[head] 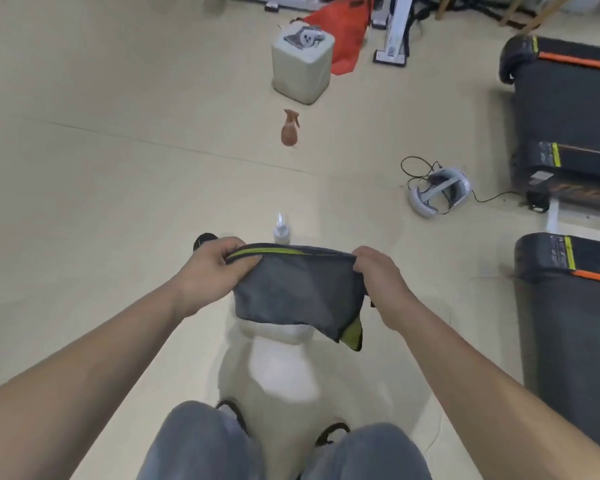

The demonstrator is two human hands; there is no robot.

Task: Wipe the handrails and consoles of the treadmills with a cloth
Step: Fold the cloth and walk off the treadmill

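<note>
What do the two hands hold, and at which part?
Both hold the grey cloth by its top edge: the left hand grips the left corner, the right hand the right corner.

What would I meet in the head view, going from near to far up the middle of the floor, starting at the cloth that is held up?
grey cloth → clear squeeze bottle → brown spray bottle → white canister → red bag

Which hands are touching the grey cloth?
Touching, both: the head view shows left hand and right hand each gripping an upper corner of the grey cloth.
</note>
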